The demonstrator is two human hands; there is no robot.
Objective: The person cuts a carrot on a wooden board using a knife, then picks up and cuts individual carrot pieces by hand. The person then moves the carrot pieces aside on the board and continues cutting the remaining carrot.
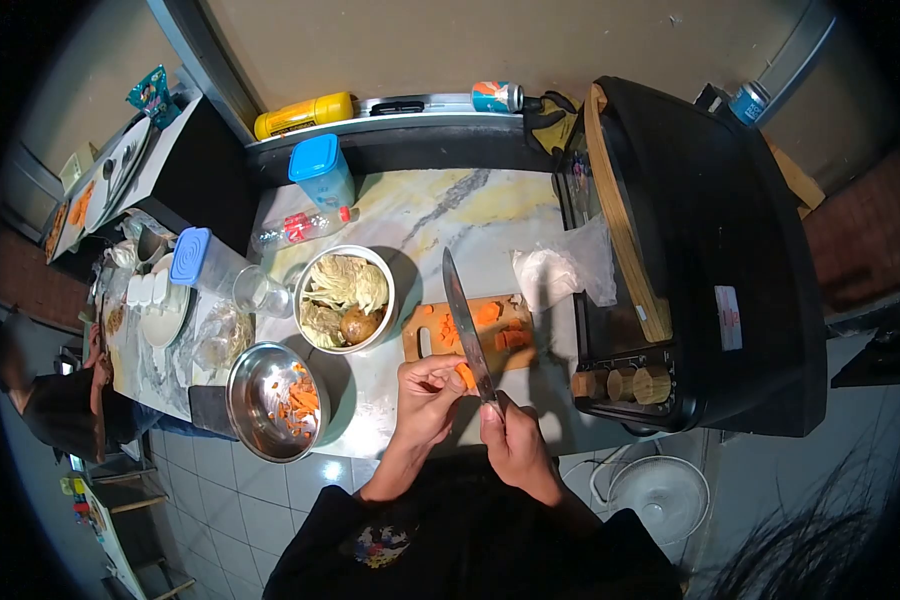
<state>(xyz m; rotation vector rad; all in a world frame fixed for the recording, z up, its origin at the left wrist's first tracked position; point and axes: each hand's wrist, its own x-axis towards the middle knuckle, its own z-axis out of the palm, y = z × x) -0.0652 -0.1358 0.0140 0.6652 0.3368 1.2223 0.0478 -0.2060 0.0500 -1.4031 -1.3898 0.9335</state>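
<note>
My left hand [428, 402] pinches a small piece of carrot [465, 376] above the near edge of the cutting board. In my right hand [515, 440] is the handle of a long knife [462, 310], its blade pointing away from me and beside the carrot piece. Cut carrot pieces [513, 336] lie on the wooden cutting board [428, 325]. To the left, a steel bowl [240, 400] contains carrot strips. Behind it, a white bowl [390, 310] holds cabbage pieces and a brown round vegetable.
A black oven [710, 260] occupies the right side, with a plastic bag [570, 265] beside it. Left of the bowls are a blue-lidded container [205, 262], a glass and a plate. A bottle [300, 228] lies behind. Another person [65, 400] is at far left.
</note>
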